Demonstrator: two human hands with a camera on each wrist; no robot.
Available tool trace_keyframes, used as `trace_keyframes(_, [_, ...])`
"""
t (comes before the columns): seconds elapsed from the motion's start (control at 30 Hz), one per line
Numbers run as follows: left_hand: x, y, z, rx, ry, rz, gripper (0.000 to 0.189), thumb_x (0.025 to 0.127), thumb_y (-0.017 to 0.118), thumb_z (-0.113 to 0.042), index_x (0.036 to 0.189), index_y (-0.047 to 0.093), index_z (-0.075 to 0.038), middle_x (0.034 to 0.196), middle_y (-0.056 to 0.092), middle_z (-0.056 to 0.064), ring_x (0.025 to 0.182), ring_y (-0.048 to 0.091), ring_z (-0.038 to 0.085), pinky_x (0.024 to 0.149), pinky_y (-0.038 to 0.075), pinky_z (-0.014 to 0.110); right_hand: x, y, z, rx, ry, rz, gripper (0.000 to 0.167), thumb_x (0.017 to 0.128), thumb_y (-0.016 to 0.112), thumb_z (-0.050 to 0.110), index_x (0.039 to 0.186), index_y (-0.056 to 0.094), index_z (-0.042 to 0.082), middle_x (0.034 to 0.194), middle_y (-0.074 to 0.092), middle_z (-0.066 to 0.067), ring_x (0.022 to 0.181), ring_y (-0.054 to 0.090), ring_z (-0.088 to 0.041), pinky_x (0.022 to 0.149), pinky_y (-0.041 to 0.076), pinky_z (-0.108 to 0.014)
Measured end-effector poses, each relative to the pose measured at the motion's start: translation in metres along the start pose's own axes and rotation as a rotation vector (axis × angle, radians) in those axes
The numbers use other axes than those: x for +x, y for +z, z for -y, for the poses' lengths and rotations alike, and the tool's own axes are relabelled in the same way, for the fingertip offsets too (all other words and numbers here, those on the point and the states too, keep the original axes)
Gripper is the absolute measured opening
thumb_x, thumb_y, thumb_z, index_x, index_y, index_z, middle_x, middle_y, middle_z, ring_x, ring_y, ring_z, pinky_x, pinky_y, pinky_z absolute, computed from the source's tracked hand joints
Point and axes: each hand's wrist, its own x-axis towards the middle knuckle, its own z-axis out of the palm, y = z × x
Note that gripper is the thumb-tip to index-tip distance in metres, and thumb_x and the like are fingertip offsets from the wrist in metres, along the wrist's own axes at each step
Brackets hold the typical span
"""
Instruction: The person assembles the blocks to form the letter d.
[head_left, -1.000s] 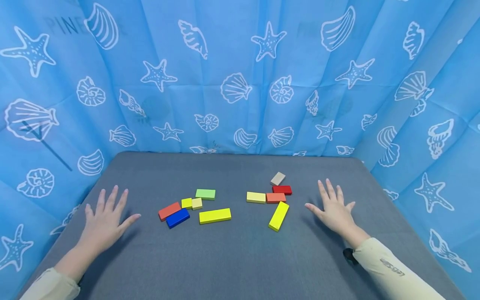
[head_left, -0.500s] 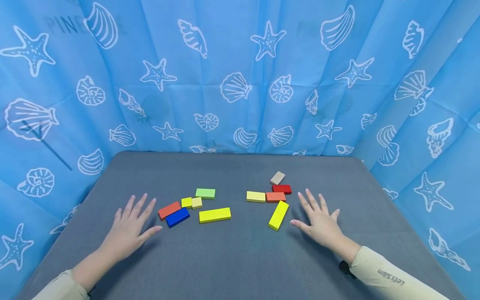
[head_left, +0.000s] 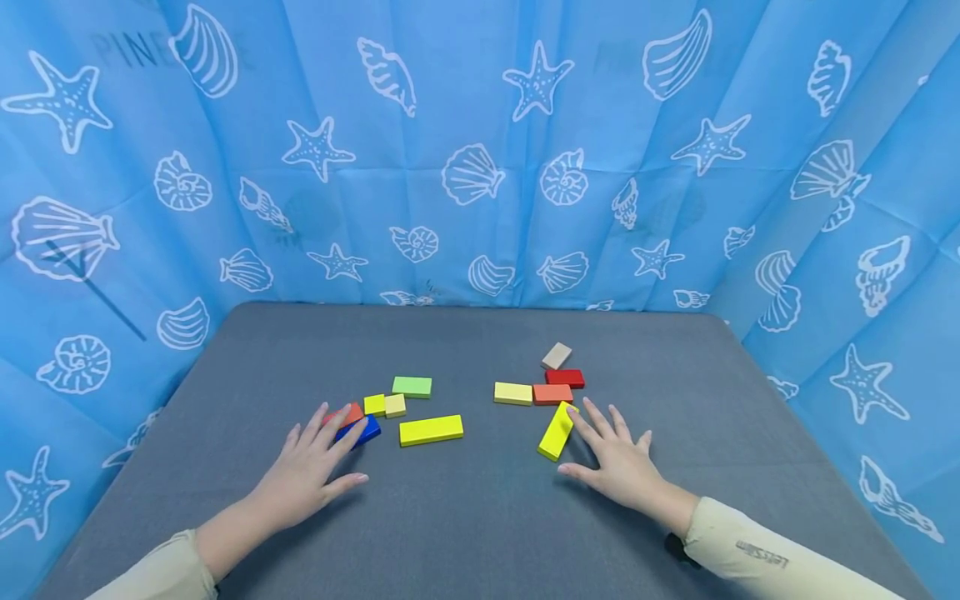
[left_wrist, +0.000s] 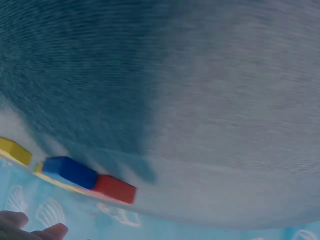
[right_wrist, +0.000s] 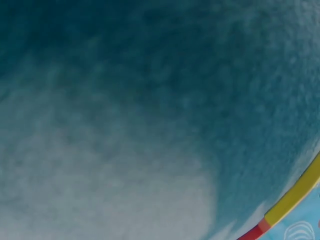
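Observation:
My left hand, fingers spread, hovers at the left group of blocks and partly hides an orange-red block and a blue block. In the left wrist view the blue block and red block lie on the cloth, with two fingertips at the lower left. My right hand is spread beside a long yellow block, its index fingertip overlapping the block's upper end; touching or above it, I cannot tell. The right wrist view catches the yellow block at its corner. Neither hand holds anything.
A second long yellow block lies mid-table, below a green block and two small yellow blocks. Pale yellow, orange, red and beige blocks sit at right. A blue curtain stands behind the grey table.
Both hands have moved inward toward the blocks, the left one to the right and the right one to the left. The blocks have stayed in place.

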Motion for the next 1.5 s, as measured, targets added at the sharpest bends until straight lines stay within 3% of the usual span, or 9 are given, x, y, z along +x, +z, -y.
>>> trace_keyframes(0.33, [0.02, 0.015, -0.02, 0.003, 0.088, 0.036, 0.071, 0.091, 0.065, -0.044, 0.15, 0.039, -0.013, 0.155, 0.029, 0.019, 0.142, 0.015, 0.047, 0.099, 0.024, 0.073, 0.006, 0.005, 0.002, 0.058, 0.011, 0.04, 0.09, 0.081, 0.072, 0.053, 0.152, 0.034, 0.015, 0.158, 0.021, -0.019, 0.136, 0.015, -0.058, 0.085, 0.008, -0.087])
trace_keyframes(0.53, [0.034, 0.021, -0.023, 0.048, 0.155, 0.058, 0.068, 0.094, 0.061, -0.045, 0.15, 0.038, -0.015, 0.156, 0.027, 0.019, 0.142, 0.015, 0.047, 0.102, 0.024, 0.07, 0.01, 0.004, 0.003, 0.093, 0.041, 0.084, 0.09, 0.081, 0.073, 0.051, 0.153, 0.032, 0.017, 0.158, 0.018, -0.022, 0.137, 0.011, -0.058, 0.086, 0.007, -0.086])
trace_keyframes(0.73, [0.045, 0.024, -0.024, 0.078, 0.177, 0.082, 0.065, 0.094, 0.06, -0.043, 0.15, 0.04, -0.015, 0.155, 0.03, 0.019, 0.142, 0.015, 0.046, 0.104, 0.022, 0.069, 0.013, 0.006, 0.003, 0.085, 0.041, 0.093, 0.088, 0.081, 0.074, 0.05, 0.152, 0.034, 0.017, 0.157, 0.02, -0.024, 0.136, 0.013, -0.059, 0.087, 0.009, -0.086])
trace_keyframes(1.27, [0.056, 0.033, -0.019, 0.154, 0.252, 0.068, 0.054, 0.097, 0.058, -0.033, 0.147, 0.044, -0.017, 0.15, 0.037, 0.018, 0.141, 0.02, 0.047, 0.103, 0.024, 0.069, 0.02, 0.004, 0.002, 0.067, 0.028, 0.11, 0.083, 0.083, 0.072, 0.049, 0.151, 0.037, 0.018, 0.156, 0.022, -0.024, 0.135, 0.016, -0.059, 0.086, 0.011, -0.086])
trace_keyframes(1.5, [0.06, 0.035, -0.022, 0.181, 0.256, 0.115, 0.053, 0.098, 0.058, -0.031, 0.148, 0.044, -0.019, 0.15, 0.039, 0.016, 0.142, 0.02, 0.044, 0.103, 0.023, 0.069, 0.022, 0.004, 0.001, 0.058, 0.024, 0.116, 0.079, 0.084, 0.071, 0.048, 0.15, 0.039, 0.018, 0.155, 0.023, -0.024, 0.134, 0.018, -0.059, 0.086, 0.012, -0.086])
